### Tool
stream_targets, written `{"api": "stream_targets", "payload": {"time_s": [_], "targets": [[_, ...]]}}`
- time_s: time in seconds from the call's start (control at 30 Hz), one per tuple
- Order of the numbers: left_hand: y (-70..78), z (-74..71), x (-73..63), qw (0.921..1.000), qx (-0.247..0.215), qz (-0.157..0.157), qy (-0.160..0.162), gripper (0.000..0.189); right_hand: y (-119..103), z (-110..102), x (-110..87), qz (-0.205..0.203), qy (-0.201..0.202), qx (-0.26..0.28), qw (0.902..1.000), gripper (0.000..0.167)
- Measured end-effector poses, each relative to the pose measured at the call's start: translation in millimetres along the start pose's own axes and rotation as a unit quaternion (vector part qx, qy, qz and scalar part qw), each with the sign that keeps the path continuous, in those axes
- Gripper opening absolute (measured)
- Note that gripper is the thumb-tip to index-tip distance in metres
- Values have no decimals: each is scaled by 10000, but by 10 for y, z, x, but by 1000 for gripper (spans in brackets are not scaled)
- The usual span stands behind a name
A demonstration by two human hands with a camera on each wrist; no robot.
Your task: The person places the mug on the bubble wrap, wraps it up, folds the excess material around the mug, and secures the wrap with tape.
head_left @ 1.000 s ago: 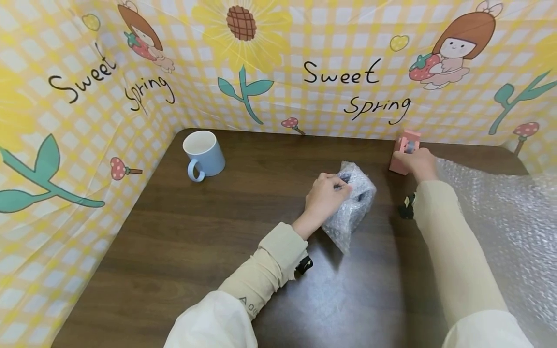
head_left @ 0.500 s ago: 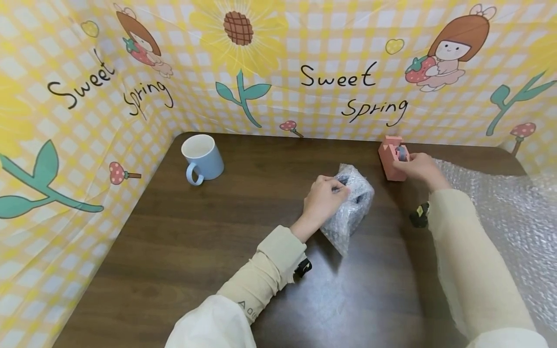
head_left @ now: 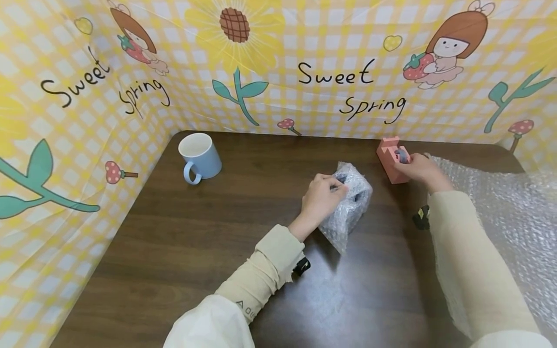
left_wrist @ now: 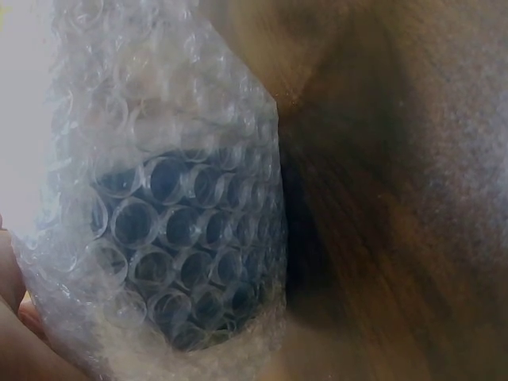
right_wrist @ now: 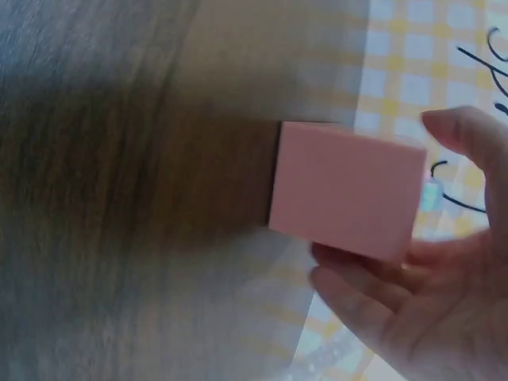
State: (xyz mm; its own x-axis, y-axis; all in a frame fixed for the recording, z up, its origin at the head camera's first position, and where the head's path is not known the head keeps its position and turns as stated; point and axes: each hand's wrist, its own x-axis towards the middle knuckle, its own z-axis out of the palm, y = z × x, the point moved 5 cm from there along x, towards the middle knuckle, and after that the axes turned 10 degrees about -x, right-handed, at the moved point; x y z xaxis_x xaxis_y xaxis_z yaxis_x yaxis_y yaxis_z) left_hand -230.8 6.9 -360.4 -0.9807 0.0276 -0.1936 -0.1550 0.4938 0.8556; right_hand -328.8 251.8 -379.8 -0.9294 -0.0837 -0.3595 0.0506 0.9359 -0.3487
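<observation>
A bubble-wrapped bundle (head_left: 350, 208) stands right of the table's middle. Something dark blue shows through its bubble wrap (left_wrist: 190, 230) in the left wrist view, but its kind is hidden. My left hand (head_left: 319, 195) pinches the wrap at the top of the bundle. Farther back and to the right, a pink tape dispenser (head_left: 390, 162) holds a small roll of tape (head_left: 402, 155). My right hand (head_left: 422, 169) is at its right side. In the right wrist view, fingers (right_wrist: 353, 305) curl along one side of the dispenser, while the thumb (right_wrist: 456, 131) is near its upper edge.
A light blue mug (head_left: 201, 157) stands upright at the back left. A large sheet of bubble wrap (head_left: 509, 208) covers the right side of the table, partly beneath the right arm. Patterned yellow cloth (head_left: 270, 63) walls the back and left.
The tape dispenser has turned and shifted slightly left and nearer, with my right hand now at its right side. My left hand keeps its place on the bundle.
</observation>
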Motion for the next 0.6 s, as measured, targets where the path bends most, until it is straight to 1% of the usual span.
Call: {"api": "stream_targets", "payload": {"time_s": [0.1, 0.17, 0.27, 0.37, 0.5, 0.6], "targets": [[-10, -2, 7, 10000, 6, -6, 1, 23, -41, 4, 21, 189, 532, 27, 9984, 69], [-13, -2, 11, 10000, 2, 0, -5, 23, -80, 1, 28, 265, 917, -86, 9954, 67], [-15, -3, 11, 10000, -6, 14, 3, 23, -133, 3, 37, 388, 1293, -350, 9902, 65], [-13, -5, 11, 10000, 12, 13, 14, 23, -160, 18, 53, 557, 1429, -467, 9871, 66], [-9, -6, 8, 10000, 39, 17, 24, 24, -161, 49, 92, 845, 1383, -434, 9858, 64], [-4, -8, 5, 10000, 27, 31, 30, 24, -146, 53, 115, 964, 1379, -380, 9850, 60]]}}
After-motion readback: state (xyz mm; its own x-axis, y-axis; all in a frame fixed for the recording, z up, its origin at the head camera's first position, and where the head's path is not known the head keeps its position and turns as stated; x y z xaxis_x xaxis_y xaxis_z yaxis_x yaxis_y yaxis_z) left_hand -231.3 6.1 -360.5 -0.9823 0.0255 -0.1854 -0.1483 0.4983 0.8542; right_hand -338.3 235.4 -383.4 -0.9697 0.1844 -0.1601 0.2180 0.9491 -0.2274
